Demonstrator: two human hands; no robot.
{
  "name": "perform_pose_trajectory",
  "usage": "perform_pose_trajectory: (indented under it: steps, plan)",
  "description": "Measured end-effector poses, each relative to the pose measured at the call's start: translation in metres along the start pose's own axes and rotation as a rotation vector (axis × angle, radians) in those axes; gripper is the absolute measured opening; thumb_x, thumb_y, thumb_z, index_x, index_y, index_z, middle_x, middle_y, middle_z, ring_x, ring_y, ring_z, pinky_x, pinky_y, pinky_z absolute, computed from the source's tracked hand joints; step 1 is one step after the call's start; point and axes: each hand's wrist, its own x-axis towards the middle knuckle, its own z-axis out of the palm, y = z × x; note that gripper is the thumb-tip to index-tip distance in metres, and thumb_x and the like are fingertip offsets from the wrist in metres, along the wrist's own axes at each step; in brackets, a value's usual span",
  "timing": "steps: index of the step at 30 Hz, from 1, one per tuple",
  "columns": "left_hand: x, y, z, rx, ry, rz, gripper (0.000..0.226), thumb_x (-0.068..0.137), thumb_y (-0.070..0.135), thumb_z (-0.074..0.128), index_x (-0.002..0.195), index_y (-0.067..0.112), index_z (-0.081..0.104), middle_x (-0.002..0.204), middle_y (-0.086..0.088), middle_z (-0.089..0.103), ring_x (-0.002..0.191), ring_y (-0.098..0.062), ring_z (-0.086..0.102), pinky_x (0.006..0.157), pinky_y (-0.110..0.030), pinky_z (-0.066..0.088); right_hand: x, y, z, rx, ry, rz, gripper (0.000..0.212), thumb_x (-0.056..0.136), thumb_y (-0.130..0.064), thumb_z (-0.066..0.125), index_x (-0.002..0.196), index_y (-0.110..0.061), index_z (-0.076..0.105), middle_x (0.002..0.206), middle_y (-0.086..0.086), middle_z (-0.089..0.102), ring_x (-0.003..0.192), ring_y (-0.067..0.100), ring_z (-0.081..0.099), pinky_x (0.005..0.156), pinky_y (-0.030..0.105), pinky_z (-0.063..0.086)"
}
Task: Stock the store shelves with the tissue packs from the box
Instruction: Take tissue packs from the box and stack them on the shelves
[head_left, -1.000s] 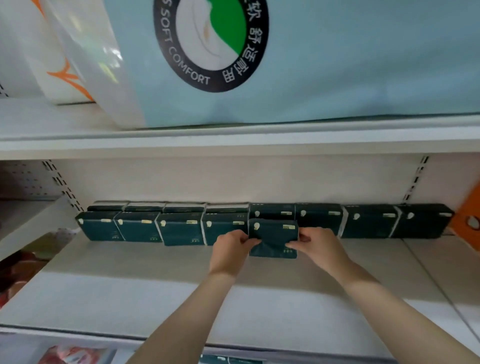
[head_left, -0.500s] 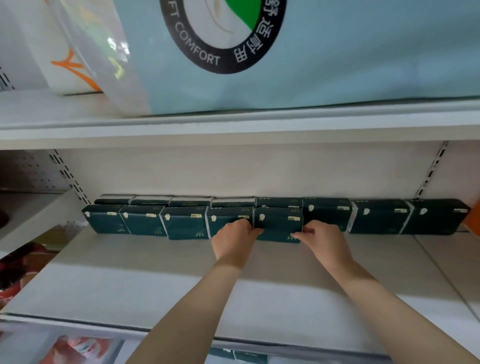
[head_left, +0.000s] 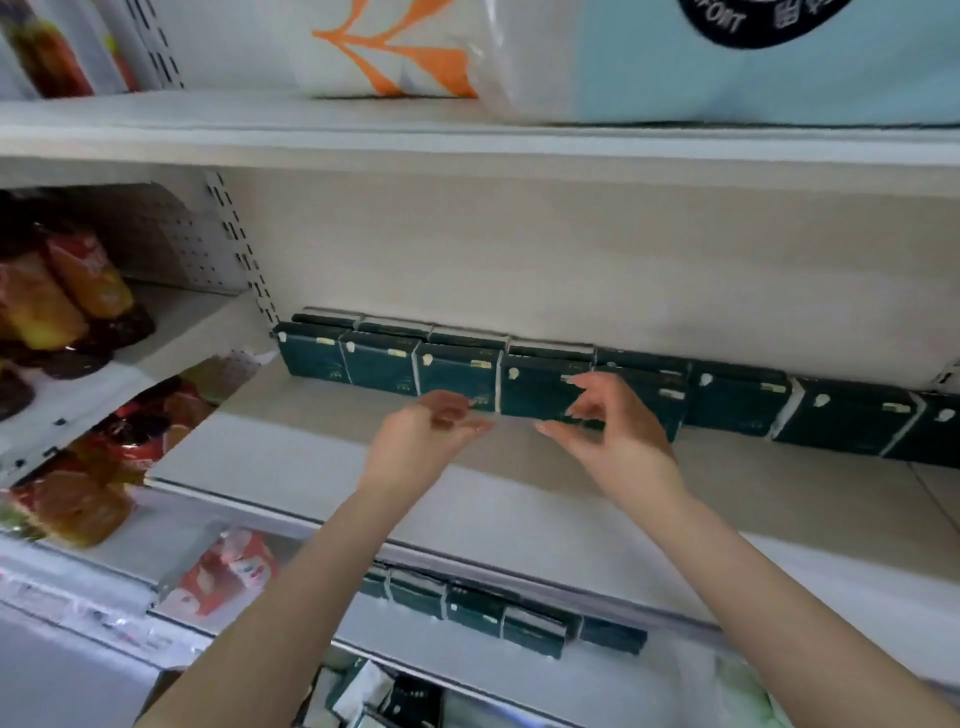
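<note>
The shelf (head_left: 311, 467) holds a back row of dark green tissue packs (head_left: 379, 358); left hand (head_left: 426, 436) and right hand (head_left: 618, 431) hover empty, fingers loose.

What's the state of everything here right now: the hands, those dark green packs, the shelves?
Left hand: open, empty, palm up, clear of the packs.
Right hand: open, fingers spread, no grip on anything.
Dark green tissue packs: upright in a row against the back wall, partly two deep.
Middle shelf: front part bare.
Lower shelf packs: standing in a row.
Big blue tissue bag: resting on the top shelf.
</note>
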Motion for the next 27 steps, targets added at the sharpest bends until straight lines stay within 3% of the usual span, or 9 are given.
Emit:
perform_pose_trajectory:
  steps: [2,4,9,12,14,19,22,24,27]
  plan:
    - [-0.029,-0.021,-0.034,-0.069,0.059,0.008,0.058,0.064,0.074,0.07,0.107,0.034,0.067,0.096,0.023,0.072,0.093,0.005,0.066,0.083,-0.013,0.051,-0.011,-0.029,0.027,0.035,-0.089,-0.059,0.062,0.077,-0.051,0.079,0.128,-0.025,0.055,0.103,-0.013,0.06,0.096,0.005,0.058,0.082,0.026,0.047]
    - [-0.066,-0.053,-0.069,-0.107,0.112,-0.034,0.055,0.063,0.074,0.07,0.106,0.04,0.067,0.095,0.025,0.073,0.095,0.006,0.067,0.084,-0.014,0.053,-0.028,-0.058,0.064,0.094,-0.211,-0.096,0.063,0.078,-0.051,0.077,0.131,-0.027,0.053,0.11,-0.014,0.06,0.102,0.002,0.057,0.087,0.022,0.044]
    - [-0.156,-0.147,-0.137,-0.063,0.223,-0.183,0.046,0.076,0.053,0.077,0.116,0.032,0.069,0.103,0.02,0.073,0.096,0.002,0.068,0.09,-0.032,0.058,-0.075,-0.105,0.154,0.111,-0.504,-0.239,0.061,0.084,-0.045,0.073,0.138,-0.027,0.05,0.125,-0.012,0.061,0.114,0.002,0.054,0.096,0.018,0.039]
    - [-0.209,-0.207,-0.164,-0.044,0.272,-0.347,0.045,0.079,0.048,0.081,0.12,0.035,0.066,0.104,0.022,0.072,0.097,0.004,0.067,0.087,-0.02,0.055,-0.113,-0.119,0.215,0.134,-0.666,-0.274,0.059,0.086,-0.042,0.074,0.138,-0.026,0.052,0.128,-0.013,0.061,0.116,-0.001,0.054,0.097,0.019,0.04]
    - [-0.246,-0.247,-0.169,-0.02,0.267,-0.458,0.047,0.08,0.049,0.081,0.122,0.036,0.064,0.103,0.026,0.07,0.097,0.009,0.065,0.084,-0.012,0.049,-0.144,-0.117,0.254,0.121,-0.799,-0.24,0.06,0.087,-0.044,0.072,0.139,-0.024,0.051,0.13,-0.013,0.06,0.119,0.001,0.054,0.098,0.023,0.043]
    - [-0.316,-0.331,-0.148,-0.016,0.164,-0.695,0.059,0.078,0.056,0.08,0.129,0.036,0.058,0.109,0.028,0.062,0.105,-0.001,0.061,0.091,-0.027,0.05,-0.213,-0.081,0.335,0.025,-1.063,-0.09,0.069,0.085,-0.05,0.071,0.144,-0.022,0.047,0.139,-0.004,0.058,0.127,0.012,0.054,0.1,0.025,0.042]
    - [-0.35,-0.372,-0.119,-0.032,0.122,-0.809,0.061,0.078,0.057,0.079,0.13,0.032,0.058,0.104,0.03,0.059,0.099,0.005,0.059,0.086,-0.018,0.048,-0.253,-0.047,0.368,-0.06,-1.21,0.064,0.076,0.086,-0.053,0.069,0.148,-0.02,0.042,0.145,-0.001,0.053,0.131,0.013,0.051,0.095,0.019,0.036]
    - [-0.37,-0.394,-0.097,-0.049,0.126,-0.875,0.055,0.08,0.056,0.078,0.127,0.035,0.059,0.102,0.031,0.059,0.097,0.009,0.058,0.077,-0.011,0.043,-0.275,-0.025,0.386,-0.094,-1.273,0.158,0.078,0.087,-0.053,0.068,0.15,-0.019,0.04,0.147,0.001,0.052,0.129,0.015,0.053,0.093,0.019,0.039]
    - [-0.391,-0.431,-0.063,-0.077,0.105,-0.955,0.05,0.083,0.054,0.076,0.126,0.036,0.059,0.104,0.026,0.063,0.099,0.0,0.063,0.08,-0.02,0.05,-0.303,0.007,0.416,-0.162,-1.306,0.231,0.077,0.089,-0.049,0.069,0.151,-0.014,0.039,0.147,0.006,0.052,0.124,0.02,0.057,0.09,0.022,0.044]
